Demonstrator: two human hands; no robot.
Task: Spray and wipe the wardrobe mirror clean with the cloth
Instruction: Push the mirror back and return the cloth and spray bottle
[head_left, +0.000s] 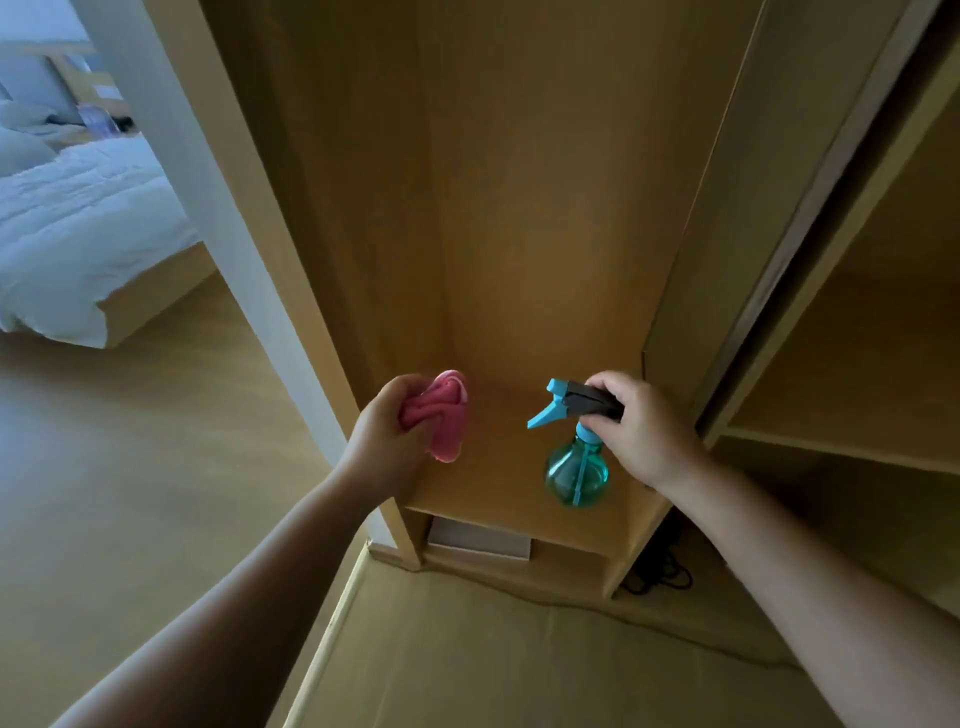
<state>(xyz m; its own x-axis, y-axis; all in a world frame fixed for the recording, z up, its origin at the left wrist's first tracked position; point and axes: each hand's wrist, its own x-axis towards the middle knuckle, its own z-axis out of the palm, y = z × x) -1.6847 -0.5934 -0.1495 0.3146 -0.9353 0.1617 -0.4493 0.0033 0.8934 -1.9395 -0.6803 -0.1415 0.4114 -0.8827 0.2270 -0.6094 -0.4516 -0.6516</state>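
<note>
Arms: both forearms reach in from the near edge toward a wardrobe shelf (498, 493).
Left hand (382, 434): fingers curled tightly round a bunched pink cloth (444, 415), held at the left of the shelf, close to the side wall.
Right hand (647, 428): fingers wrapped over the dark head of the bottle (576, 473), with the nozzle pointing left. No finger shows on the trigger (543, 415).
Bottle: teal, see-through and round-bellied, right of the cloth and apart from it. I cannot tell whether it stands on the shelf or hangs just above it.
Mirror: not plainly in view. Only wood panels face the hands.
Cloth handling: likely soft, light and limp. It probably needs opening into a flat pad under spread fingers to wipe well.
Bottle handling: probably stiff, light plastic, smooth and perhaps slippery if wet. The neck looks the surest hold, with a finger free for the trigger.
Around: a bed (78, 234) lies far left, and a dark cable (660, 574) lies low to the right of the shelf.
</note>
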